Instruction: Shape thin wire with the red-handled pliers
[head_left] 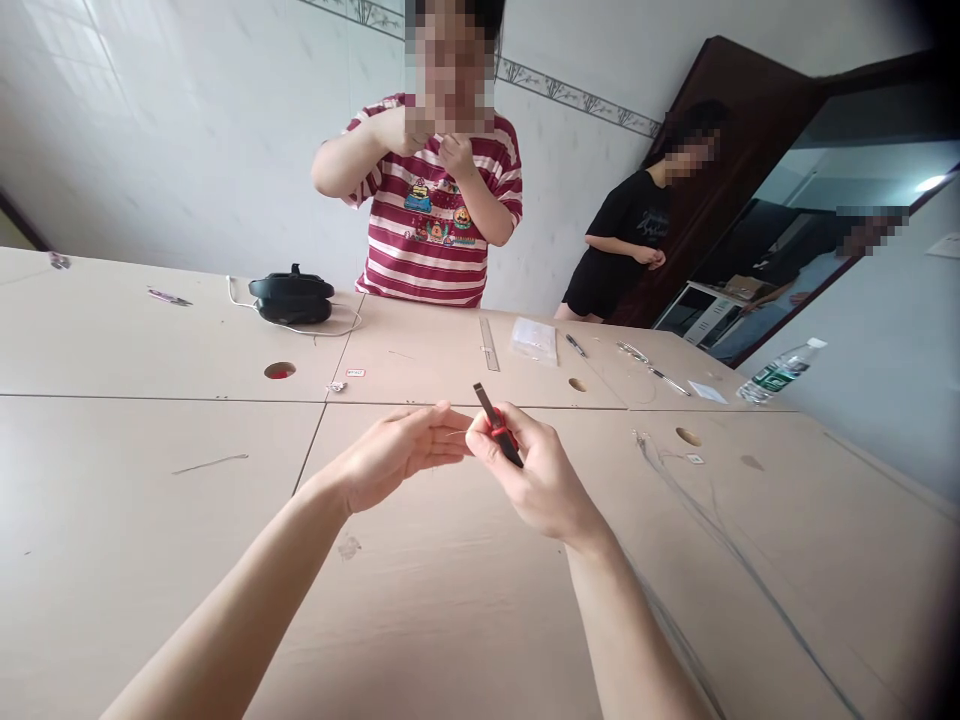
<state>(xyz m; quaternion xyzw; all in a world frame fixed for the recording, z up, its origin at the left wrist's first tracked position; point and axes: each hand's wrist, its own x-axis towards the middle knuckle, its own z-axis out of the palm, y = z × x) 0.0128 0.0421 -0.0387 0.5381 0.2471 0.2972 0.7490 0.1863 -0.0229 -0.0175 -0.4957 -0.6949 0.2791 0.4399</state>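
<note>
Far left of the surface: small purple item near the back edge, a thin sliver lying closer in. Black device with white cable sits further back, a round hole in the surface just in front of it.

Left hand is up over the middle of the surface, palm turned inward, fingers loosely curled, tips pinched toward a very thin wire that's barely visible; can't tell if it's actually gripped.

Right hand is closed on a black tool with red grip. Tool runs diagonally, tip pointing up-left, sticking out above the thumb and fingers. Its tip sits just right of the left fingertips, near but apart.

Behind: person in red striped shirt at the far edge, both hands raised. On the surface further right: metal ruler, clear plastic bag, pen, tweezers, water bottle. Second person in black stands by the door.
</note>
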